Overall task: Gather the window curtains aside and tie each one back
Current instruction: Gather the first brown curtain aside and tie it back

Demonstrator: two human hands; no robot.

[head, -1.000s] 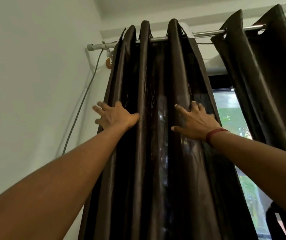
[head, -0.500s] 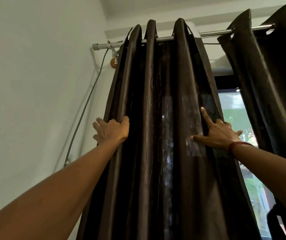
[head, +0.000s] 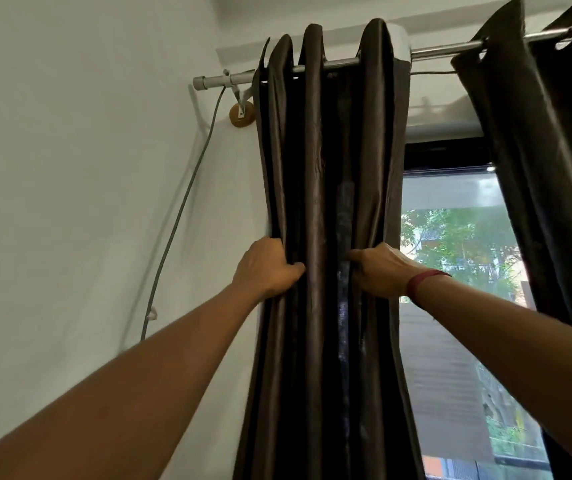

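The left dark brown curtain (head: 315, 161) hangs from a metal rod (head: 444, 51), bunched into tight folds beside the wall. My left hand (head: 265, 266) grips its left edge, fingers wrapped behind the fabric and thumb in front. My right hand (head: 380, 270), with a red band at the wrist, grips its right edge the same way, squeezing the folds together between both hands. A second dark curtain (head: 547, 150) hangs at the far right, spread wider. No tie-back is in sight.
The uncovered window (head: 457, 271) shows trees and a building outside. A grey cable (head: 180, 209) runs down the white wall (head: 70, 168) from the rod's left end, near a round wooden bracket (head: 241, 114).
Both hands went from flat on the curtain to gripping its edges. The right hand pushed the right edge leftward, narrowing the bundle and exposing more window. The view tilted slightly.
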